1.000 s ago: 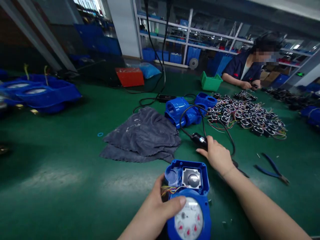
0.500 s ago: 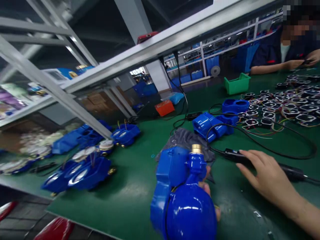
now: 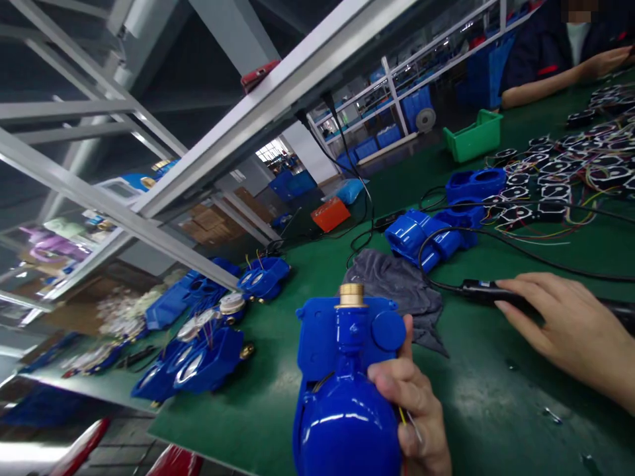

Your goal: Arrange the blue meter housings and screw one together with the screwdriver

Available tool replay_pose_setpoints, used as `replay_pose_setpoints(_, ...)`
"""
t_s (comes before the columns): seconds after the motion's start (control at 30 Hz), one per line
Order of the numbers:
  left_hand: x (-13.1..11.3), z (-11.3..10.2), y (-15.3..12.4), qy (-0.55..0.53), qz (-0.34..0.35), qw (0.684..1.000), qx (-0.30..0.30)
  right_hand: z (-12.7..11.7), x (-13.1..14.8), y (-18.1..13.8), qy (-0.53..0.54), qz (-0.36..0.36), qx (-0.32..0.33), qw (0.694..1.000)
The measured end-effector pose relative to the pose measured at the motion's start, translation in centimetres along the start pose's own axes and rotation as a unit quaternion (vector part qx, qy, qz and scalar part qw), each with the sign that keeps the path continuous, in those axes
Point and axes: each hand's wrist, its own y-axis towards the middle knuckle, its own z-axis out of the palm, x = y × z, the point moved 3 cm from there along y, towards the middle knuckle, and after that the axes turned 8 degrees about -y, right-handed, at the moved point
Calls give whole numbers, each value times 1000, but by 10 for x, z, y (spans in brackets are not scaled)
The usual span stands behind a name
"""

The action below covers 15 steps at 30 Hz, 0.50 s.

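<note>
Head view: the left hand sits at the bottom centre of the frame, fingers wrapped tight around a blue water meter held up off the green bench top, back side to the camera, its brass fitting pointing up. Thin coloured wires show between the fingers and the meter body.

At the right edge the right hand lies flat, fingers apart, resting on a black handheld tool that lies on the bench; its black cable loops toward the upper right.

Just behind the meter lies a grey cloth, and beyond it blue housings. Finished blue meters crowd the bench's left edge in the lower left, near the drop-off. Bare green surface lies between the two hands and to the lower right.

In the upper right, wired black modules cover the bench, a green bin stands behind them, and another person's forearm rests at the far edge.
</note>
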Motion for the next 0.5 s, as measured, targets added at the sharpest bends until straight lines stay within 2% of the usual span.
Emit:
replay_pose_setpoints(0.13,-1,12,-6,74,-20,984,-160,-4,-2,2,-3,4,2,1000)
replay_pose_setpoints(0.27,-8,21,-11,200,-96,936,-274,-5,-2,4,-1,8,1,1000)
replay_pose_setpoints(0.37,-7,24,-11,236,-115,921,-288,-5,-2,4,-4,1,-2,1000)
replay_pose_setpoints(0.5,10,16,-7,257,-118,907,-312,-4,-3,4,-2,0,2,1000)
